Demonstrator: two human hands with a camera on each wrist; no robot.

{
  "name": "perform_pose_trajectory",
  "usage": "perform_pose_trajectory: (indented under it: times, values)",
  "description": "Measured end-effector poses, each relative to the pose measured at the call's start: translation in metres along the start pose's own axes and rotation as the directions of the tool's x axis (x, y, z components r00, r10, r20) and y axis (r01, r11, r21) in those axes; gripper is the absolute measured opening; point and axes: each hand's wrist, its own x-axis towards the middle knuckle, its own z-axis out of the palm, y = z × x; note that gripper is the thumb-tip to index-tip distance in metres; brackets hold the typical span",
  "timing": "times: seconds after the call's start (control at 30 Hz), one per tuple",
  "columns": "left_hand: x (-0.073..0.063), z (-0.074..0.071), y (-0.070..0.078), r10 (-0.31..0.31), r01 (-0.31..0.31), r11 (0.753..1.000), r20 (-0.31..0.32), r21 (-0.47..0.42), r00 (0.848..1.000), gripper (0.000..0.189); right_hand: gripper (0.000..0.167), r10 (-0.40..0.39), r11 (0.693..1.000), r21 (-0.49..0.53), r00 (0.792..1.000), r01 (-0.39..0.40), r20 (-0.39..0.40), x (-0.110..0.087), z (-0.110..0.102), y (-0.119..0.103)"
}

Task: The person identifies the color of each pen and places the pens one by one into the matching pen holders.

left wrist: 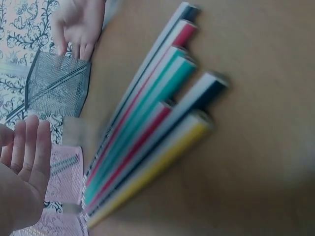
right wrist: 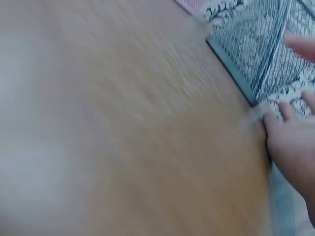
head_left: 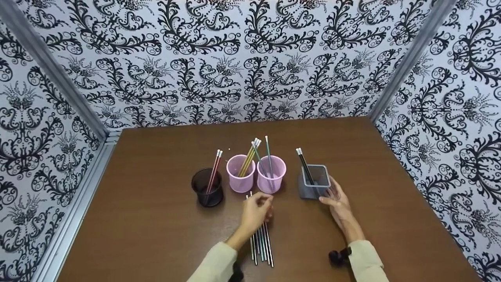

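My left hand (head_left: 255, 210) hangs over a row of striped pencils (head_left: 263, 248) on the table, its fingers loosely bent and holding nothing. In the left wrist view the pencils (left wrist: 142, 128) show black, red, green and yellow stripes, clear of the hand (left wrist: 24, 182). My right hand (head_left: 339, 201) holds the near right corner of a square grey mesh pencil holder (head_left: 309, 192), thumb on the front and fingers along the right side. Two black pencils (head_left: 303, 162) lean in that holder. The right wrist view is blurred and shows only part of the hand (right wrist: 295, 147).
Left of the square holder stand two pink mesh cups, one (head_left: 270, 186) with two green pencils (head_left: 268, 154), the other (head_left: 240, 184) with several yellow pencils (head_left: 247, 162). A round black mesh cup (head_left: 209, 199) with two red pencils (head_left: 214, 168) stands furthest left. Patterned walls (head_left: 235, 78) enclose the brown table (head_left: 148, 203).
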Motion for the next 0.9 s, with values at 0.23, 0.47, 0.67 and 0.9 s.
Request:
perform_pose_trajectory:
  times: [0.23, 0.47, 0.67, 0.9]
  values:
    - [-0.006, -0.031, -0.004, 0.036, -0.017, 0.997, -0.258, 0.075, 0.965, 0.008, 0.037, -0.002, 0.968, 0.240, 0.958, 0.074, -0.288, -0.029, 0.018, -0.011]
    - [-0.006, -0.061, -0.002, 0.067, 0.053, 0.962, -0.419, 0.268, 0.906, 0.018, 0.035, 0.050, 0.981, 0.193, 0.942, 0.016, -0.331, -0.046, 0.041, -0.017]
    - [-0.004, -0.068, -0.001, 0.065, 0.027, 0.973, -0.389, 0.228, 0.919, 0.044, 0.034, 0.069, 0.992, 0.120, 0.960, -0.037, -0.272, -0.060, 0.061, -0.016]
    - [0.008, -0.070, -0.006, -0.031, 0.097, 0.957, -0.235, 0.273, 0.971, 0.084, 0.012, 0.175, 0.977, -0.069, 0.947, -0.200, -0.269, -0.071, 0.093, -0.013]
